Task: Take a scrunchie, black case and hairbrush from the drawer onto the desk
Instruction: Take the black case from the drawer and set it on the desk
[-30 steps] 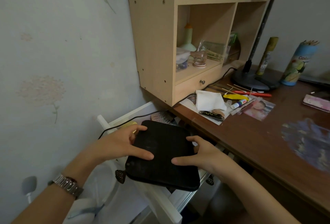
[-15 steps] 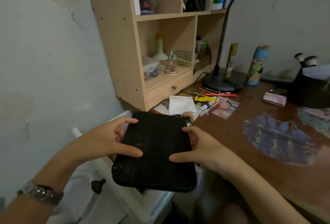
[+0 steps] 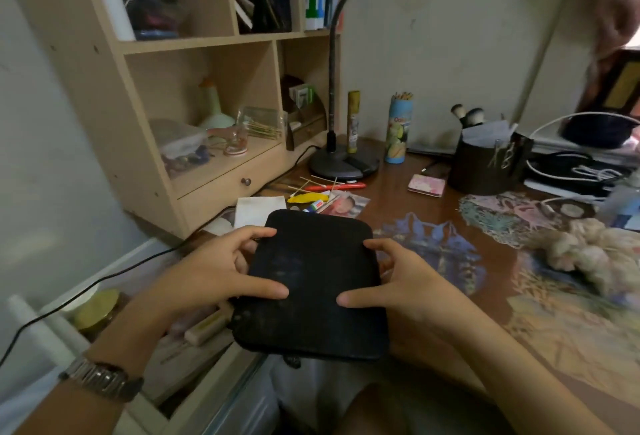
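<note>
I hold the black case (image 3: 311, 285), a flat rounded rectangle, in the air over the desk's front left corner. My left hand (image 3: 214, 268) grips its left edge with the thumb on top, and my right hand (image 3: 398, 282) grips its right edge the same way. A pale fluffy scrunchie (image 3: 588, 254) lies on the brown desk (image 3: 433, 213) at the right. The open white drawer (image 3: 194, 358) sits at lower left, with a gold-lidded jar (image 3: 98, 310) and a pale tube inside. I see no hairbrush.
A wooden shelf unit (image 3: 162, 95) stands at the desk's back left. Beside it are a lamp base (image 3: 341, 164), a pencil tube (image 3: 398, 129) and a dark holder with brushes (image 3: 485, 164). Papers, pens and photos clutter the desk behind the case. A black cable (image 3: 86, 292) crosses the drawer.
Both hands have carried the black case up and to the right, from above the drawer to over the desk's edge. The view has swung right, showing the scrunchie.
</note>
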A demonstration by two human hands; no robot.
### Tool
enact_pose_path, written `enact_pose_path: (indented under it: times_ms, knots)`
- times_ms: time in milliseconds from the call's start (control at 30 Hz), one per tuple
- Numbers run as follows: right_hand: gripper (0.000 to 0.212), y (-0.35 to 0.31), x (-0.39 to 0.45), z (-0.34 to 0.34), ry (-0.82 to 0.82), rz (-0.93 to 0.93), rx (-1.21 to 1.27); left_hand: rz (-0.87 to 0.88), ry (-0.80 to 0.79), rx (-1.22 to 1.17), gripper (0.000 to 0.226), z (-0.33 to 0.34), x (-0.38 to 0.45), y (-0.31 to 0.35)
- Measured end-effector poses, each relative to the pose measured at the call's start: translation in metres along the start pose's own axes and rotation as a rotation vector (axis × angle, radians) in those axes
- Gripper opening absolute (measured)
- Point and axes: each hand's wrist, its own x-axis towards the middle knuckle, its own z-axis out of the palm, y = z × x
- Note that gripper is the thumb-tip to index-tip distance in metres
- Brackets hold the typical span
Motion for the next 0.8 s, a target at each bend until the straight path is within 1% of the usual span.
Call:
enact_pose_path:
  times_ms: [133,233,367,467,633,800]
  knots:
    - [0.097,0.016,-0.007,-0.028,0.086,0.043,-0.023,0.035,-0.041,0.03,0.103,0.024,0.026,0.023]
    - [0.097,0.028,-0.013,-0.048,0.164,0.083,-0.06,0.072,-0.071,0.073,0.092,0.044,0.046,0.04]
    - [0.099,0.044,-0.021,-0.072,0.241,0.123,-0.129,0.09,-0.099,0.143,0.084,0.072,0.073,0.058]
    - [0.1,0.054,-0.026,-0.089,0.3,0.165,-0.169,0.112,-0.121,0.147,0.086,0.093,0.091,0.07]
    - [0.099,0.067,-0.034,-0.11,0.372,0.237,-0.222,0.131,-0.203,0.18,0.085,0.123,0.118,0.081]
    - [0.098,0.079,-0.042,-0.125,0.404,0.301,-0.292,0.154,-0.267,0.192,0.089,0.15,0.138,0.085]
